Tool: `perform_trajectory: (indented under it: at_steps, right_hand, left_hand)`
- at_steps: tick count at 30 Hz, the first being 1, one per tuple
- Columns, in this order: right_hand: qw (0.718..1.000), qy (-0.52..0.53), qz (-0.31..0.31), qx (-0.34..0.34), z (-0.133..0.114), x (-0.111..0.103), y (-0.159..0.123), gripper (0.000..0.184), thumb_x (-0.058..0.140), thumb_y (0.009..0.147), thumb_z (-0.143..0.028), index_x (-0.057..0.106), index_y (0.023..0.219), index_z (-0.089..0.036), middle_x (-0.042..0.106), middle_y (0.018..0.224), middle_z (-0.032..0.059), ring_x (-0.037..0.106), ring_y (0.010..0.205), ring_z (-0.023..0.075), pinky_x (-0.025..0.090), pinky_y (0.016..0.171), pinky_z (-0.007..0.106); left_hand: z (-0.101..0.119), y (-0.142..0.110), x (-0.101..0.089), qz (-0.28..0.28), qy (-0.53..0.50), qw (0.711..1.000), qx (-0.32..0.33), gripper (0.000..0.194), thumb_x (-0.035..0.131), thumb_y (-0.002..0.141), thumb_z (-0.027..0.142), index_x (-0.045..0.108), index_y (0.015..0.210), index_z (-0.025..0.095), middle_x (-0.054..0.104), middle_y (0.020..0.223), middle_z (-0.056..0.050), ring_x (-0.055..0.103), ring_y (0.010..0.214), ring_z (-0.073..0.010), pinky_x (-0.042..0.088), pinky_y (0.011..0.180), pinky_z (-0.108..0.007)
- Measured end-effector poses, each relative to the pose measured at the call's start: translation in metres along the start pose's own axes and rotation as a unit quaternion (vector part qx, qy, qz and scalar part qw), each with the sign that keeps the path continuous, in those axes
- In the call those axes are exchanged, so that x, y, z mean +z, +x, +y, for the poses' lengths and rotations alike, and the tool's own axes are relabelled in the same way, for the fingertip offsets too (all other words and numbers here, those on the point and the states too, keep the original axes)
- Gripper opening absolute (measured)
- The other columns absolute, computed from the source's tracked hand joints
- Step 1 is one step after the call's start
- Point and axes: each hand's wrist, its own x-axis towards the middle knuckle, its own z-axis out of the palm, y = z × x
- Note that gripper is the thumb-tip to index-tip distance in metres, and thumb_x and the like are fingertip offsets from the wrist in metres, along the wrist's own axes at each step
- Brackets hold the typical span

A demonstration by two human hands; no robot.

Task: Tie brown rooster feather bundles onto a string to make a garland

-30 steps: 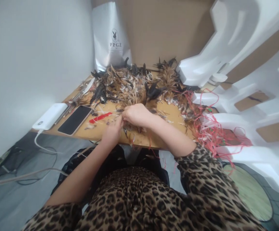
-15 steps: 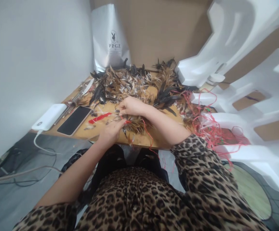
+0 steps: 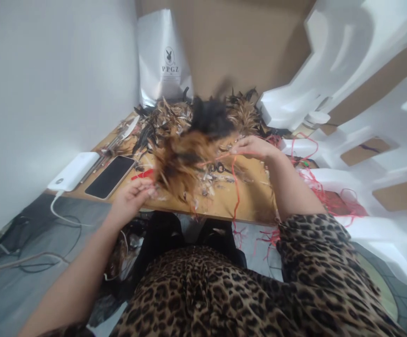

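A bundle of brown and black feathers (image 3: pixel 180 161), blurred by motion, hangs over the front of the table between my hands. From its right side a red string (image 3: pixel 236 187) stretches to my right hand (image 3: pixel 254 148), whose fingers pinch it; a loose length drops over the table edge. At the bundle's left end is my left hand (image 3: pixel 133 199), thumb and fingers pressed together. What these fingertips hold is too small to make out. Under the bundle, a small pair of dark scissors (image 3: pixel 219 167) lies among feather scraps.
Loose feathers (image 3: pixel 171 114) are heaped at the back, before a silver bag (image 3: pixel 161 61). At left lie a phone (image 3: pixel 110 177), a white power bank (image 3: pixel 73 171) with a cable, and a red strip (image 3: pixel 142 174). Tangled red string (image 3: pixel 321 192) hangs over white foam (image 3: pixel 365 229) at right.
My hands have drawn apart, the left toward the lower left, the right to the right. The feather bundle has risen off the table between them, and the string is now stretched.
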Motion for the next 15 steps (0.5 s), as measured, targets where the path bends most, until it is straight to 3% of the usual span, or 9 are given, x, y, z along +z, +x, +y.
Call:
perform_trajectory:
  at_steps: [2,4,8,11,15]
  right_hand:
    - [0.993,-0.078,-0.066,0.056,0.015,-0.019,-0.016,0.03,0.081,0.05,-0.038,0.075,0.066,-0.014,0.057,0.046,-0.0008,0.036,0.039,0.0031,0.028,0.045,0.023]
    - [0.987,-0.118,-0.082,0.077,0.023,-0.034,-0.036,0.036,0.079,0.051,-0.046,0.075,0.069,-0.015,0.062,0.054,0.0016,0.042,0.043,0.0042,0.031,0.047,0.024]
    - [0.98,-0.129,-0.128,0.085,0.02,-0.047,-0.075,0.04,0.079,0.05,-0.052,0.075,0.067,-0.016,0.068,0.063,0.0068,0.055,0.054,0.0099,0.041,0.055,0.026]
    - [0.982,-0.116,-0.139,0.05,0.004,-0.032,-0.093,0.035,0.077,0.057,-0.048,0.077,0.075,-0.018,0.072,0.076,0.0082,0.063,0.066,0.0137,0.047,0.063,0.027]
    - [0.997,-0.022,-0.065,-0.04,-0.018,0.03,-0.096,0.027,0.073,0.067,-0.04,0.074,0.085,-0.019,0.073,0.086,0.0068,0.065,0.075,0.0161,0.05,0.071,0.03]
  left_hand:
    - [0.004,0.004,-0.005,0.039,-0.132,0.989,-0.053,0.022,0.076,0.067,0.029,0.061,0.076,0.016,0.064,0.062,-0.005,0.047,0.043,-0.0081,0.036,0.039,-0.018]
    - [0.009,0.01,-0.007,0.06,-0.215,0.972,-0.073,0.024,0.077,0.064,0.027,0.057,0.07,0.015,0.061,0.059,-0.002,0.035,0.038,-0.0033,0.024,0.035,-0.014]
    - [0.018,0.022,0.003,0.064,-0.273,0.956,-0.093,0.026,0.077,0.062,0.023,0.055,0.073,0.014,0.06,0.061,-0.001,0.032,0.04,-0.0019,0.02,0.035,-0.012]
    - [0.022,0.027,0.024,0.053,-0.293,0.95,-0.094,0.029,0.078,0.06,0.023,0.055,0.074,0.013,0.06,0.062,-0.002,0.033,0.041,-0.0016,0.019,0.036,-0.013]
    - [0.028,0.03,0.06,0.023,-0.317,0.943,-0.096,0.031,0.079,0.06,0.023,0.054,0.075,0.014,0.062,0.062,-0.002,0.035,0.04,-0.002,0.02,0.036,-0.014]
